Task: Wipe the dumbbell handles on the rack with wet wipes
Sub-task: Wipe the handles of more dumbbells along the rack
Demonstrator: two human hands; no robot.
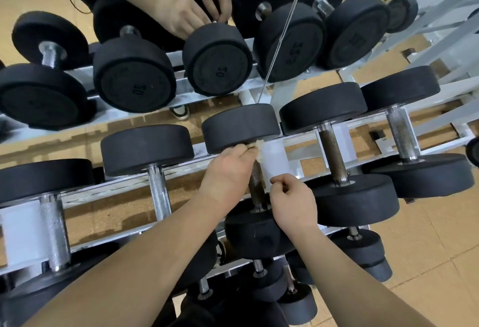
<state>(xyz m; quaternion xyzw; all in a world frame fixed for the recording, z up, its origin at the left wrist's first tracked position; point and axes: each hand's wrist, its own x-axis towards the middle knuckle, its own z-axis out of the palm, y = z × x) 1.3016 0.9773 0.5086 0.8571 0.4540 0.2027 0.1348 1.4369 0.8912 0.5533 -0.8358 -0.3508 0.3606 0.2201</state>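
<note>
White wet wipe (pixel 274 162) stretches just beside the dumbbell handle (pixel 256 184) at frame centre; left hand (pixel 228 171) pinches its upper end, right hand (pixel 293 202) pinches its lower corner.

Matte black dumbbell heads (pixel 146 149) line a white-painted rack (pixel 305 136) above a tan, cork-speckled floor (pixel 427 249). The silver handle (pixel 160 197) carries fine cross-hatching, while the rust-brown handle (pixel 334 155) is mottled and dull. The wipe (pixel 274 163) is pale, translucent white beside a dark handle (pixel 256 184) tinged brown.
</note>
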